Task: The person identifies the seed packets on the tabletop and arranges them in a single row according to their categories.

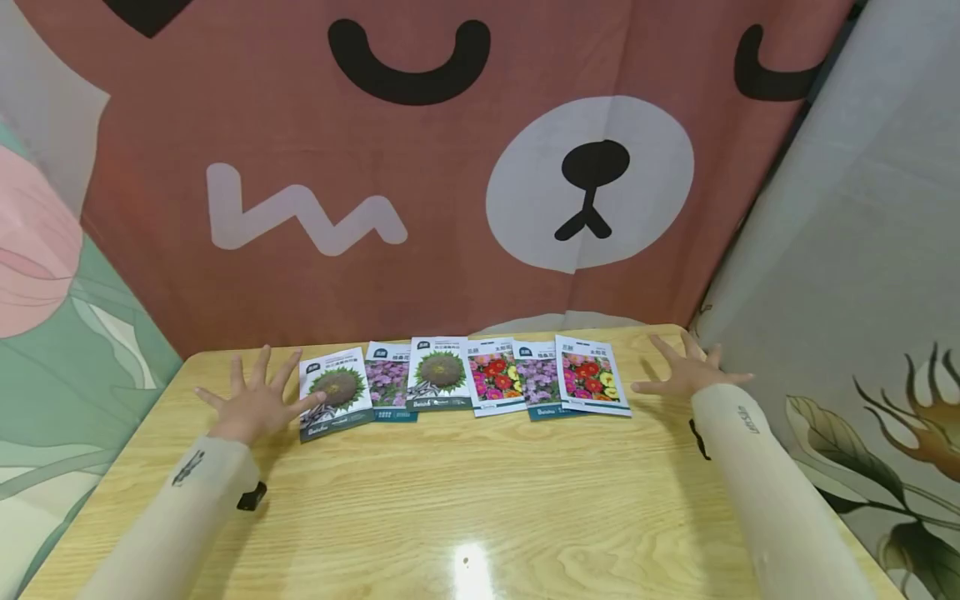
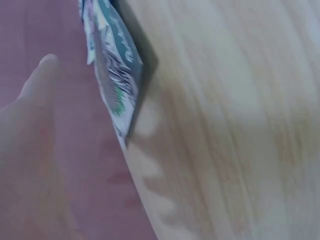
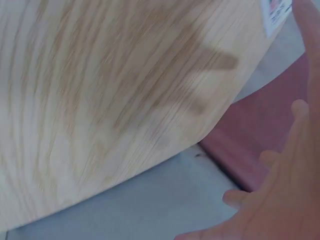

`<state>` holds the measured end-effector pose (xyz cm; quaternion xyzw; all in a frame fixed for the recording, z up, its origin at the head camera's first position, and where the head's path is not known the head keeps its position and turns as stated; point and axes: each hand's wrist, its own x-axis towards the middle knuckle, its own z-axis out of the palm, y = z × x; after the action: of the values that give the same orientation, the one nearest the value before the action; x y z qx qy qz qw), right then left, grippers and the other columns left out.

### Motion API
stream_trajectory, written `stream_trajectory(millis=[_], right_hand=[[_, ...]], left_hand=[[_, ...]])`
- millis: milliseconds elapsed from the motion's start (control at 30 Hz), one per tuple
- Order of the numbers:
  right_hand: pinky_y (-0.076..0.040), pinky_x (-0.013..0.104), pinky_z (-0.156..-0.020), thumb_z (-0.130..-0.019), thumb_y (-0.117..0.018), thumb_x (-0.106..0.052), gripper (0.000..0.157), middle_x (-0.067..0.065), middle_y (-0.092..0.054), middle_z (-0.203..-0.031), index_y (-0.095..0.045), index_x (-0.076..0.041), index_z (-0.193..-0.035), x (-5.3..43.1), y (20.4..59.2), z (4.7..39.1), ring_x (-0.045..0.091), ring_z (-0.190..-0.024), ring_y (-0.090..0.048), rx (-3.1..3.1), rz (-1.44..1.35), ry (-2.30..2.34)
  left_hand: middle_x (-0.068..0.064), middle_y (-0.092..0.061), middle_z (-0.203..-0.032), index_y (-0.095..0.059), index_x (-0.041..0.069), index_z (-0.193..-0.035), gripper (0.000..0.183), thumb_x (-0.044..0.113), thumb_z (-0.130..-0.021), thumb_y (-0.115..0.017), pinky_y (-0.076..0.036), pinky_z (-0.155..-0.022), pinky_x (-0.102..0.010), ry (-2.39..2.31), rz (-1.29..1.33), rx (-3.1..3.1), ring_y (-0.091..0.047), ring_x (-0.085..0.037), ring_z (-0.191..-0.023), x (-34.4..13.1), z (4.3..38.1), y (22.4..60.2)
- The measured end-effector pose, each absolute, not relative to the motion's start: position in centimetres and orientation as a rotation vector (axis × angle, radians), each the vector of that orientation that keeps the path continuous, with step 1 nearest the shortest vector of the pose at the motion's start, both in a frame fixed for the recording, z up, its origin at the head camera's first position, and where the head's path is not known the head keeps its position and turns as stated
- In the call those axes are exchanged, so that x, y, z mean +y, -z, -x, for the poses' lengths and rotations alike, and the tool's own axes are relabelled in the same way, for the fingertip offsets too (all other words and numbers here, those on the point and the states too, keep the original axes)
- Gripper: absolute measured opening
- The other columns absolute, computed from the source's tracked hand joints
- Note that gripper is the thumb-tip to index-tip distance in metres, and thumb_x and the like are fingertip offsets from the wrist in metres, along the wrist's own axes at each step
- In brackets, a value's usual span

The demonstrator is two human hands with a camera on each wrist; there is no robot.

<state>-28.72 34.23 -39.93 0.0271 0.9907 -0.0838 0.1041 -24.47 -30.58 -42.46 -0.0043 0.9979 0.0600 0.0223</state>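
Note:
Several flower seed packets lie in an overlapping row along the far side of the table. My left hand [image 1: 258, 406] is spread wide at the row's left end, its thumb overlapping the leftmost sunflower packet [image 1: 337, 392] in the head view. In the left wrist view that packet [image 2: 117, 75] shows edge-on beside the thumb. Past the right end, my right hand [image 1: 692, 371] has its fingers splayed, near the rightmost red-and-yellow flower packet [image 1: 592, 375]. Between them lie a purple flower packet [image 1: 390, 379], another sunflower packet [image 1: 440, 372] and more flower packets. Neither hand holds anything.
The wooden table [image 1: 420, 500] has light grain and a bright reflection near its front. Behind it hangs a reddish-brown cloth [image 1: 435, 283] with a bear face. Patterned curtains flank the table, a pale one [image 1: 847, 250] at the right.

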Motion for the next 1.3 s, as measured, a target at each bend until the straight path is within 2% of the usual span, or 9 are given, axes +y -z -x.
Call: stream_trajectory(millis=[200, 367, 500, 633, 767, 900, 1033, 1133, 1300], right_hand=[[0.004, 0.088, -0.068, -0.071, -0.052, -0.079, 0.107, 0.024, 0.013, -0.152, -0.004, -0.028, -0.152, 32.2, 39.8, 28.6, 0.063, -0.124, 0.019, 2.924, -0.033, 0.274], [0.001, 0.087, -0.073, -0.080, -0.054, -0.068, 0.094, 0.023, 0.011, -0.152, -0.009, -0.027, -0.152, 29.3, 40.3, 28.9, 0.061, -0.128, 0.013, 2.951, 0.072, 0.354], [-0.012, 0.085, -0.080, -0.086, -0.056, -0.058, 0.085, 0.023, 0.006, -0.153, -0.013, -0.026, -0.151, 26.4, 40.8, 29.0, 0.059, -0.131, 0.003, 2.988, 0.194, 0.464], [-0.030, 0.075, -0.087, -0.089, -0.061, -0.045, 0.077, 0.026, -0.005, -0.151, -0.023, -0.018, -0.149, 23.2, 41.3, 28.7, 0.057, -0.130, -0.012, 3.018, 0.358, 0.639], [-0.034, 0.065, -0.094, -0.088, -0.065, -0.032, 0.070, 0.026, -0.022, -0.145, -0.032, -0.011, -0.146, 19.9, 41.8, 28.3, 0.049, -0.126, -0.033, 3.015, 0.460, 0.836], [-0.045, 0.053, -0.088, -0.087, -0.067, -0.026, 0.063, 0.020, -0.036, -0.139, -0.039, -0.014, -0.142, 16.4, 41.9, 28.0, 0.038, -0.117, -0.047, 2.941, 0.473, 1.055], [-0.051, 0.043, -0.079, -0.086, -0.069, -0.020, 0.056, 0.015, -0.043, -0.135, -0.046, -0.017, -0.137, 13.3, 42.1, 27.6, 0.035, -0.110, -0.053, 2.843, 0.476, 1.258], [-0.052, 0.039, -0.079, -0.085, -0.069, -0.014, 0.052, 0.015, -0.047, -0.132, -0.050, -0.013, -0.133, 11.1, 42.4, 27.4, 0.035, -0.108, -0.056, 2.767, 0.516, 1.390], [-0.053, 0.035, -0.074, -0.084, -0.069, -0.010, 0.050, 0.014, -0.051, -0.131, -0.052, -0.010, -0.131, 7.8, 42.7, 26.9, 0.031, -0.103, -0.058, 2.625, 0.534, 1.546]], left_hand=[[-0.020, 0.017, -0.153, 0.003, 0.030, -0.151, 0.096, 0.082, -0.078, -0.033, 0.030, -0.067, -0.073, -0.226, 0.007, 3.097, 0.030, -0.052, -0.127, -30.0, 24.2, 41.9], [-0.023, 0.014, -0.152, 0.004, 0.029, -0.151, 0.095, 0.079, -0.080, -0.035, 0.026, -0.069, -0.077, -0.304, 0.010, 3.090, 0.026, -0.055, -0.128, -29.4, 23.8, 41.6], [-0.026, 0.010, -0.152, -0.001, 0.026, -0.152, 0.093, 0.076, -0.082, -0.038, 0.017, -0.071, -0.083, -0.394, -0.005, 3.093, 0.019, -0.058, -0.128, -29.0, 23.4, 41.5], [-0.027, 0.006, -0.151, -0.003, 0.025, -0.152, 0.089, 0.071, -0.085, -0.040, 0.010, -0.075, -0.085, -0.494, -0.019, 3.094, 0.012, -0.060, -0.129, -28.4, 23.1, 41.5], [-0.028, 0.004, -0.151, -0.005, 0.021, -0.152, 0.087, 0.068, -0.087, -0.041, -0.001, -0.081, -0.085, -0.572, -0.009, 3.085, 0.003, -0.061, -0.129, -27.8, 22.7, 41.6], [-0.034, -0.002, -0.148, -0.010, 0.010, -0.151, 0.085, 0.056, -0.091, -0.049, -0.013, -0.087, -0.081, -0.677, -0.037, 3.090, -0.005, -0.063, -0.127, -27.4, 22.2, 41.8], [-0.040, -0.005, -0.144, -0.011, -0.002, -0.148, 0.081, 0.039, -0.093, -0.055, -0.016, -0.093, -0.075, -0.799, -0.063, 3.084, -0.007, -0.063, -0.126, -27.2, 21.8, 42.1], [-0.042, -0.006, -0.143, -0.011, -0.005, -0.147, 0.079, 0.034, -0.094, -0.055, -0.016, -0.095, -0.074, -0.890, -0.032, 3.057, -0.010, -0.063, -0.125, -27.0, 21.6, 42.2], [-0.041, -0.010, -0.142, -0.011, -0.006, -0.146, 0.079, 0.035, -0.095, -0.053, -0.021, -0.097, -0.070, -1.017, 0.019, 3.011, -0.015, -0.061, -0.126, -26.7, 21.4, 42.5]])
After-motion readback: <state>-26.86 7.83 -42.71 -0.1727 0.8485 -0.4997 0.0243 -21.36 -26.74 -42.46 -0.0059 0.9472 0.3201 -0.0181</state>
